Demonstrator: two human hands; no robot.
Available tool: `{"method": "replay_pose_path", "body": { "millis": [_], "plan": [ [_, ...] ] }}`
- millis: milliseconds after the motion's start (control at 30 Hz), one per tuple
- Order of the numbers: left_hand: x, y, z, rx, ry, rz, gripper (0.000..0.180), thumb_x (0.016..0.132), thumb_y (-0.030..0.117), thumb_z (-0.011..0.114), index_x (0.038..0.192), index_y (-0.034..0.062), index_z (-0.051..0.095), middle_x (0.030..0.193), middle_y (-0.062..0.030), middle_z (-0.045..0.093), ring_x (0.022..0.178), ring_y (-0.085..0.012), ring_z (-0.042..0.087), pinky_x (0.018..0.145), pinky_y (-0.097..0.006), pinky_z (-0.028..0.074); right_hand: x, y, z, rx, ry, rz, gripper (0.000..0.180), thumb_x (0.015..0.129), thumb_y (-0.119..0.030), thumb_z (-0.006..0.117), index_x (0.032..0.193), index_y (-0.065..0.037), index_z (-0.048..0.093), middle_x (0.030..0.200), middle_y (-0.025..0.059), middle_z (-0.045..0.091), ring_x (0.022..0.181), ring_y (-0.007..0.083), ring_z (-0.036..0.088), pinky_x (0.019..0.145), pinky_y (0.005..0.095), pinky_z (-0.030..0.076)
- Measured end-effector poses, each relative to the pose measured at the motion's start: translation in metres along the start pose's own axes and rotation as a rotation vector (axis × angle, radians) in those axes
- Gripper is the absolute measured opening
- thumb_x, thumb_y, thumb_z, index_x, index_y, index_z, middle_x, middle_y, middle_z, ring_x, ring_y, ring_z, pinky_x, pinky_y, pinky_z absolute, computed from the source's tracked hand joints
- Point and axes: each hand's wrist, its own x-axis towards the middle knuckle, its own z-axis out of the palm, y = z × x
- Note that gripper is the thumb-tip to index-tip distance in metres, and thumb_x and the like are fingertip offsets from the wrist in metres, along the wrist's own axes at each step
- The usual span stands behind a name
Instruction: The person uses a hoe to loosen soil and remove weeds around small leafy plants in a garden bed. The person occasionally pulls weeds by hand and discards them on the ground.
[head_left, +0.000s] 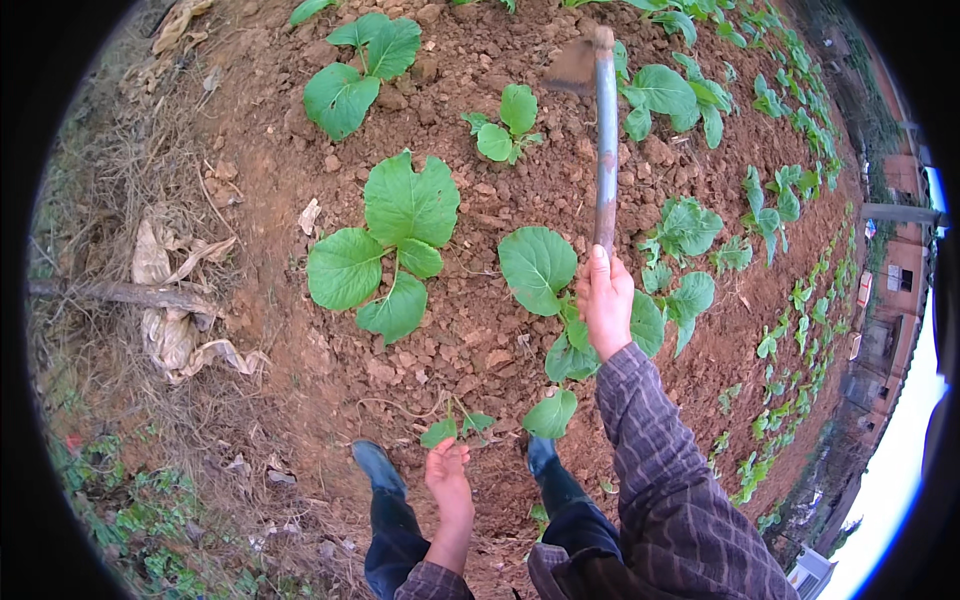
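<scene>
My right hand [605, 300] is closed around the handle of a short hoe [607, 130], thumb laid along the shaft. The hoe's soil-coated blade [573, 67] points left at the far end, over the soil between leafy plants. Low between my boots, my left hand [450, 480] has its fingers pinched at a small weed [440, 432] with a few green leaves and a thin, curling stem trailing left. The fingertips partly hide where they grip it. A broad-leaved green plant [537, 268] stands beside my right hand, some of it behind the hand.
Another large leafy plant [400, 240] grows left of centre, with smaller ones farther off. Dry grass and a stick [130, 292] with pale plastic scraps [165, 340] line the left side. My boots [380, 468] stand on reddish clods. Rows of seedlings [790, 360] run along the right.
</scene>
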Motion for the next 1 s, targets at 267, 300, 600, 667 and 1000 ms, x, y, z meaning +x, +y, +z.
{"method": "replay_pose_path", "body": {
  "millis": [267, 300, 600, 667, 1000],
  "plan": [
    [-0.001, 0.004, 0.007, -0.010, 0.000, -0.029, 0.021, 0.095, 0.004, 0.055, 0.115, -0.0025, 0.055, 0.104, -0.0071, 0.062, 0.088, -0.0131, 0.061, 0.078, -0.025, 0.049, 0.041, -0.001, -0.011, -0.550, -0.151, -0.096, 0.039, 0.099, -0.041, 0.054, 0.082, -0.006, 0.053, 0.062, -0.0027, 0.047, 0.051, 0.0075, 0.042, 0.045, 0.0271, 0.034],
    [0.000, 0.005, 0.007, -0.009, 0.004, -0.027, 0.021, 0.095, 0.004, 0.055, 0.115, -0.0025, 0.055, 0.104, -0.0070, 0.062, 0.088, -0.0131, 0.062, 0.078, -0.025, 0.050, 0.047, -0.004, -0.006, -0.711, -0.161, -0.088, 0.041, 0.098, -0.042, 0.056, 0.083, -0.004, 0.055, 0.063, -0.0003, 0.051, 0.053, 0.0098, 0.047, 0.048, 0.0299, 0.039],
    [-0.002, 0.012, 0.001, -0.043, 0.016, -0.007, 0.020, 0.096, 0.005, 0.055, 0.115, -0.0019, 0.055, 0.102, -0.0079, 0.063, 0.086, -0.0129, 0.061, 0.080, -0.026, 0.048, 0.009, -0.024, 0.009, -0.515, -0.178, -0.263, 0.036, 0.098, -0.038, 0.056, 0.089, -0.003, 0.057, 0.062, -0.0016, 0.047, 0.056, 0.0079, 0.044, 0.052, 0.0292, 0.039],
    [-0.002, 0.013, 0.006, -0.025, -0.002, -0.019, 0.020, 0.096, 0.005, 0.054, 0.115, -0.0018, 0.055, 0.101, -0.0081, 0.063, 0.085, -0.0128, 0.060, 0.080, -0.026, 0.048, 0.025, -0.003, 0.007, -0.462, -0.182, -0.068, 0.036, 0.098, -0.037, 0.056, 0.088, -0.003, 0.057, 0.063, -0.0018, 0.048, 0.055, 0.0089, 0.045, 0.051, 0.0293, 0.039],
    [-0.007, 0.011, -0.006, -0.067, 0.015, 0.009, 0.022, 0.095, 0.004, 0.055, 0.116, -0.0019, 0.054, 0.097, -0.0084, 0.064, 0.085, -0.0129, 0.060, 0.080, -0.026, 0.048, -0.017, -0.035, 0.043, -0.005, -0.367, -0.097, 0.028, 0.100, -0.034, 0.055, 0.088, -0.010, 0.050, 0.063, -0.0095, 0.036, 0.050, 0.0013, 0.032, 0.042, 0.0200, 0.025]
  ]
}}
